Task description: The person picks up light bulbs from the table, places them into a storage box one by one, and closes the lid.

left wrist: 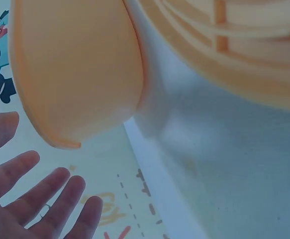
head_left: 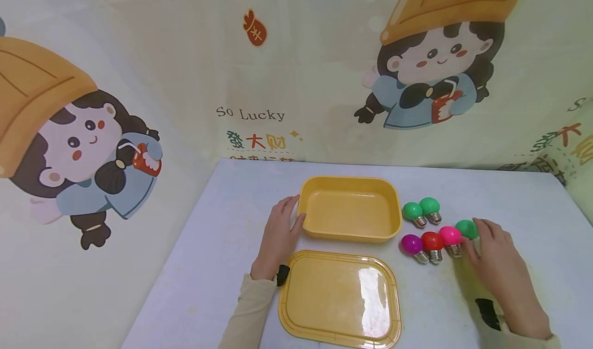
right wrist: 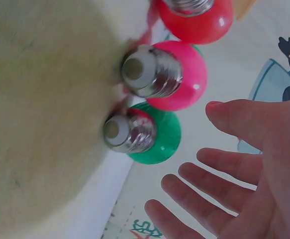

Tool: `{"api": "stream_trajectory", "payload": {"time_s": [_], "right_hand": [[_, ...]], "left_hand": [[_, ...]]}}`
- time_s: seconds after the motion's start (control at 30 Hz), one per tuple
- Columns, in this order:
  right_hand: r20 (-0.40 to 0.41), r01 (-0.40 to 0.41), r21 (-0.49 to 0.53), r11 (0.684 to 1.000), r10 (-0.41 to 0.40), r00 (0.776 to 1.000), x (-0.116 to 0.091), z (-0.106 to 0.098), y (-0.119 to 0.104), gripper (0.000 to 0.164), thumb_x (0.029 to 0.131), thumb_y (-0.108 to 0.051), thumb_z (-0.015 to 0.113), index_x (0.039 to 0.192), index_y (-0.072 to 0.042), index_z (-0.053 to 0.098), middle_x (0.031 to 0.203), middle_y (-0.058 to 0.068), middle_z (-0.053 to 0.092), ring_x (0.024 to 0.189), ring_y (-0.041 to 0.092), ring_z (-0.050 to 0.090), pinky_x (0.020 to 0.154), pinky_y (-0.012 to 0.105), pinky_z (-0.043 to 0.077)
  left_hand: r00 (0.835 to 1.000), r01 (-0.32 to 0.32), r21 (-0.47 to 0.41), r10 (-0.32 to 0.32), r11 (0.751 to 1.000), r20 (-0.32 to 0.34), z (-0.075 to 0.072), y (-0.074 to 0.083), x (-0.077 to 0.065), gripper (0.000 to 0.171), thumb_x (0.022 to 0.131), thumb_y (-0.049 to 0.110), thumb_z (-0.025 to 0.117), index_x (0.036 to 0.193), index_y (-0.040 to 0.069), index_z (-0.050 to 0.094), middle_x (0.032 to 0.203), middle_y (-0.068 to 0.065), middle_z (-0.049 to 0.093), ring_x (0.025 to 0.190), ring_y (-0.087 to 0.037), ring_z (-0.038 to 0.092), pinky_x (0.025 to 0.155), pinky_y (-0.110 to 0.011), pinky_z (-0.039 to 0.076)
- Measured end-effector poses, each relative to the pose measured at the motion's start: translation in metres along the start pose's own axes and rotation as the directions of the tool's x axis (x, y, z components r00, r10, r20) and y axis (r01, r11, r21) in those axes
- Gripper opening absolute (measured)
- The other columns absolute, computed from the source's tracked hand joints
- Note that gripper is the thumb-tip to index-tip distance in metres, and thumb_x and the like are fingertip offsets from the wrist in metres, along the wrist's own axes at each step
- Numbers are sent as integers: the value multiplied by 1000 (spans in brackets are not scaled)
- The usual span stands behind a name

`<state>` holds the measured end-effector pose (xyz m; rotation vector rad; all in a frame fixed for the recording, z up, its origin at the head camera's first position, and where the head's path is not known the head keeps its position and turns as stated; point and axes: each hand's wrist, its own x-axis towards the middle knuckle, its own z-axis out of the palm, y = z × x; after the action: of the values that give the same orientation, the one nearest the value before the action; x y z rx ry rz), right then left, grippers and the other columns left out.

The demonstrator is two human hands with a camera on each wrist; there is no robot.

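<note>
Beside the left end of a yellow plastic box (head_left: 349,236), my left hand (head_left: 280,236) has its fingers spread, the fingertips right at the rim. The left wrist view shows that hand (left wrist: 40,199) relaxed, with nothing in its palm. My right hand (head_left: 500,259) hovers at the right end of a row of colored light bulbs, nearest a green bulb (head_left: 467,229) and a pink bulb (head_left: 450,235). In the right wrist view its fingers (right wrist: 209,199) are loosely extended beside the green bulb (right wrist: 162,134), holding nothing. The box stands upright with its inside visible.
A yellow lid (head_left: 333,297) lies flat in front of the box. Left in the bulb row are a purple bulb (head_left: 412,244) and a red bulb (head_left: 433,241). Two more green bulbs (head_left: 430,205) lie behind them. A printed cloth backdrop (head_left: 324,71) rises behind the white table (head_left: 199,236).
</note>
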<state>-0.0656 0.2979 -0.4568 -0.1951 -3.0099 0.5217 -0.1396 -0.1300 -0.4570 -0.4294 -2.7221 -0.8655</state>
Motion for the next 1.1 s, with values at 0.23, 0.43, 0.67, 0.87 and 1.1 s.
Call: {"api": "stream_trajectory", "payload": {"time_s": [0.23,0.43,0.67,0.87,1.1], "right_hand": [[-14,6,-4,1000,-6,1000,4,1,6,65,90,-12,68,137,18,35,133,42,32,118,57,32,86,74,42],[-20,16,2,1000,-16,1000,8,5,14,63,90,-9,68,137,17,36,131,42,33,116,57,33,86,75,41],[-25,19,-4,1000,-19,1000,11,8,18,65,88,-7,71,138,15,37,130,42,34,114,57,35,84,74,42],[-29,38,-5,999,-38,999,12,9,20,63,87,-7,72,136,14,39,128,42,36,113,58,37,81,74,43],[-14,46,1,999,-46,999,14,9,22,60,87,-7,72,135,14,41,126,42,37,111,58,38,81,74,43]], "left_hand": [[1000,24,7,-24,1000,16,0,-3,5,50,101,32,58,146,14,48,140,-10,53,130,-28,49,107,-45,45],[997,65,-2,-65,998,40,2,-5,9,51,102,34,56,148,16,47,139,-9,54,130,-26,49,107,-44,45],[994,98,-61,-95,993,49,6,-10,13,48,101,31,58,146,15,49,134,-6,57,120,-22,56,100,-42,49],[992,114,-132,-106,985,62,9,-12,16,46,100,24,60,144,12,50,126,-6,59,115,-20,59,97,-39,51],[990,131,-210,-119,969,70,11,-15,18,45,99,21,61,142,10,52,124,-6,60,110,-19,61,95,-36,53]]}}
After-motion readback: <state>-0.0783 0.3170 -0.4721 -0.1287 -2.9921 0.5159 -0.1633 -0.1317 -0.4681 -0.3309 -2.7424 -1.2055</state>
